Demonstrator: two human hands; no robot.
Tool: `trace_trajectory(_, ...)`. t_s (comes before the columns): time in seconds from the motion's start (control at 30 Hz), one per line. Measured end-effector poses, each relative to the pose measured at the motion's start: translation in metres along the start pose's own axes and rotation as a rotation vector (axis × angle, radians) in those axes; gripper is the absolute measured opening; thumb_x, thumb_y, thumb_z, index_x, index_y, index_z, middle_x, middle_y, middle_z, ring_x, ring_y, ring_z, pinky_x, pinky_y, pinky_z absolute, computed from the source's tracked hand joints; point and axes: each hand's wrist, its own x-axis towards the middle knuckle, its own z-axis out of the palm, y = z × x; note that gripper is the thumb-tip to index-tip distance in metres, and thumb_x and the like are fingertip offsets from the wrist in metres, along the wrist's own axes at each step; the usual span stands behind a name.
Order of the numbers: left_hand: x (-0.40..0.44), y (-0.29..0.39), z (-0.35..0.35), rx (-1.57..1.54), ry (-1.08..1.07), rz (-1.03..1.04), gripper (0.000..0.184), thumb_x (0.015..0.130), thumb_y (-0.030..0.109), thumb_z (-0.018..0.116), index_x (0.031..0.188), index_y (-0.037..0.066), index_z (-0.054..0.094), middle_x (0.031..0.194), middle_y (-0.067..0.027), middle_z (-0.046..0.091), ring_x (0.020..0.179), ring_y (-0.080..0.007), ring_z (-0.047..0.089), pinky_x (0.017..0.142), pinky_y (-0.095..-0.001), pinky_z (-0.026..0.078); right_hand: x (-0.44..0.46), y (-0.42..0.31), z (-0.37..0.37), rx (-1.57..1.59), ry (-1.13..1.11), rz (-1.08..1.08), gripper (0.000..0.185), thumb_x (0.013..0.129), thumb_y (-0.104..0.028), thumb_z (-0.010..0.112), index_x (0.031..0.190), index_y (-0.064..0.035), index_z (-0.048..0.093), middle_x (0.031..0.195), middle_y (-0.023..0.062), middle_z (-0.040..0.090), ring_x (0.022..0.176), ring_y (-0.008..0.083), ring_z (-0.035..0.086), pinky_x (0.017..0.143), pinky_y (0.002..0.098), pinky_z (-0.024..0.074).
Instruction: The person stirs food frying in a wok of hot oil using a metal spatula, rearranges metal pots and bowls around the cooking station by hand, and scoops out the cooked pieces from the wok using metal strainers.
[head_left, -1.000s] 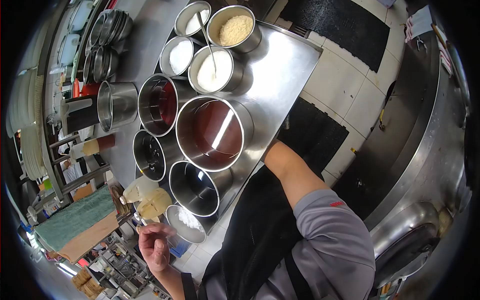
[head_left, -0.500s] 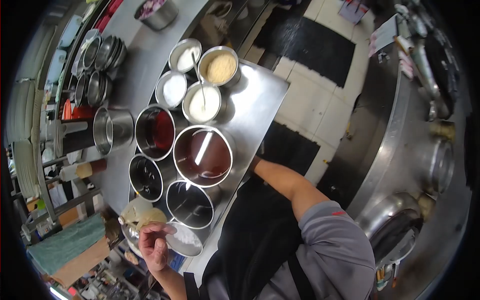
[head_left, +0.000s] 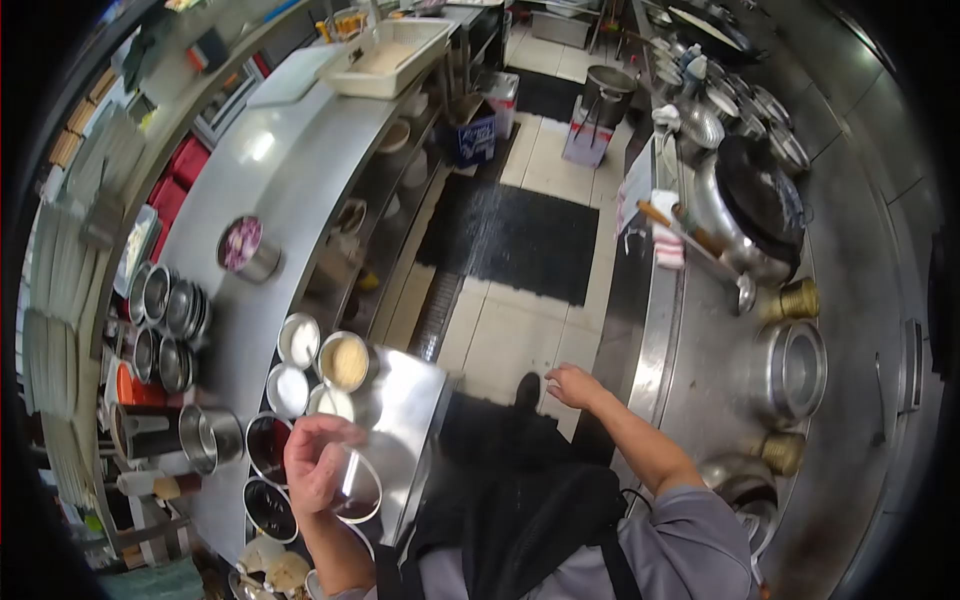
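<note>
My left hand hangs over the seasoning pots, fingers loosely bent, thumb apart, nothing in it. It partly covers a large pot of brown liquid. Beside it stand a pot of red liquid and a pot of dark liquid. Farther along are a pot of yellowish granules, two pots of white powder and a pot of creamy white contents, partly behind my fingers. On the other side, my right hand is over the tiled floor, fingers slightly bent and apart, holding nothing.
A steel pot of chopped purple onion stands on the left counter, with stacked metal bowls nearby. Black mats lie in the aisle. Along the right counter are a wok and a ladle.
The view has swung toward the aisle, and the pots now sit lower in it. My right hand has come into sight over the floor; my left hand is still empty.
</note>
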Motion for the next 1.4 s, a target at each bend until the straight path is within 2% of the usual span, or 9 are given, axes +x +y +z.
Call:
trace_trajectory(0.07,0.046,0.000,0.039,0.005,0.024,-0.078,0.021,0.090,0.002,0.059,0.111,-0.001,0.057,0.103,-0.0090,0.066,0.095,-0.0186,0.064,0.088,-0.0326,0.051,0.014,0.032,-0.040,0.031,-0.005,0.003,0.031,0.090,-0.025,0.066,0.115,-0.0078,0.067,0.113,0.0184,0.063,0.109,0.0382,0.061,0.093,0.0450,0.0512)
trace_trajectory(0.23,0.147,-0.015,0.109,0.047,-0.033,-0.083,0.019,0.096,0.004,0.058,0.114,0.000,0.057,0.103,-0.0094,0.067,0.093,-0.0180,0.066,0.089,-0.0329,0.052,0.064,0.071,-0.157,0.061,0.056,-0.085,0.030,0.089,-0.024,0.066,0.114,-0.0071,0.068,0.106,0.0189,0.065,0.104,0.0369,0.063,0.090,0.0438,0.0517)
trace_trajectory(0.53,0.345,-0.103,0.158,0.165,-0.008,-0.201,0.022,0.097,0.012,0.064,0.114,0.001,0.057,0.101,-0.0054,0.065,0.094,-0.0142,0.064,0.087,-0.0288,0.053,0.215,0.111,-0.355,0.251,0.158,-0.293,0.032,0.090,-0.022,0.068,0.115,-0.0023,0.068,0.099,0.0162,0.066,0.091,0.0289,0.067,0.081,0.0383,0.0537)
trace_trajectory(0.73,0.558,-0.143,0.209,0.243,-0.073,-0.191,0.016,0.097,0.010,0.062,0.109,0.000,0.059,0.096,-0.0045,0.064,0.089,-0.0121,0.063,0.084,-0.0289,0.053,0.341,0.189,-0.477,0.312,0.352,-0.166,0.032,0.090,-0.023,0.067,0.113,-0.0016,0.068,0.099,0.0176,0.067,0.091,0.0301,0.068,0.083,0.0375,0.0538)
trace_trajectory(0.83,0.687,-0.131,0.253,0.465,-0.237,-0.093,0.018,0.097,0.012,0.063,0.109,-0.001,0.059,0.093,-0.0043,0.064,0.086,-0.0120,0.063,0.082,-0.0277,0.052,0.390,0.235,-0.512,0.411,0.403,0.014,0.032,0.090,-0.023,0.067,0.114,-0.0018,0.068,0.101,0.0176,0.067,0.091,0.0291,0.068,0.083,0.0372,0.0538)
trace_trajectory(0.97,0.847,-0.115,0.340,0.599,-0.413,0.025,0.019,0.096,0.012,0.063,0.108,-0.002,0.059,0.095,-0.0051,0.066,0.088,-0.0113,0.064,0.082,-0.0273,0.051,0.424,0.277,-0.560,0.621,0.363,0.112,0.031,0.090,-0.023,0.068,0.114,-0.0026,0.069,0.099,0.0152,0.071,0.092,0.0245,0.069,0.084,0.0356,0.0537)
trace_trajectory(1.13,0.999,-0.129,0.446,0.523,-0.592,0.150,0.020,0.092,0.011,0.068,0.107,-0.001,0.062,0.096,-0.0098,0.068,0.090,-0.0159,0.066,0.081,-0.0302,0.052,0.500,0.318,-0.642,0.690,0.398,0.153,0.033,0.091,-0.025,0.068,0.117,-0.0040,0.068,0.101,0.0145,0.073,0.094,0.0236,0.069,0.085,0.0343,0.0532)
trace_trajectory(1.27,1.088,-0.150,0.475,0.647,-0.598,0.066,0.021,0.092,0.012,0.068,0.107,-0.001,0.062,0.096,-0.0103,0.068,0.090,-0.0158,0.066,0.080,-0.0300,0.052,0.608,0.371,-0.721,0.741,0.385,0.032,0.034,0.092,-0.027,0.068,0.116,-0.0038,0.069,0.104,0.0135,0.071,0.089,0.0214,0.068,0.082,0.0351,0.0531)
trace_trajectory(1.4,1.164,-0.168,0.455,0.635,-0.390,-0.105,0.022,0.093,0.012,0.067,0.109,-0.002,0.062,0.096,-0.0101,0.069,0.088,-0.0153,0.066,0.081,-0.0301,0.052,0.718,0.405,-0.826,0.742,0.465,-0.025,0.033,0.091,-0.027,0.068,0.115,-0.0039,0.069,0.103,0.0122,0.071,0.086,0.0201,0.066,0.082,0.0346,0.0533)
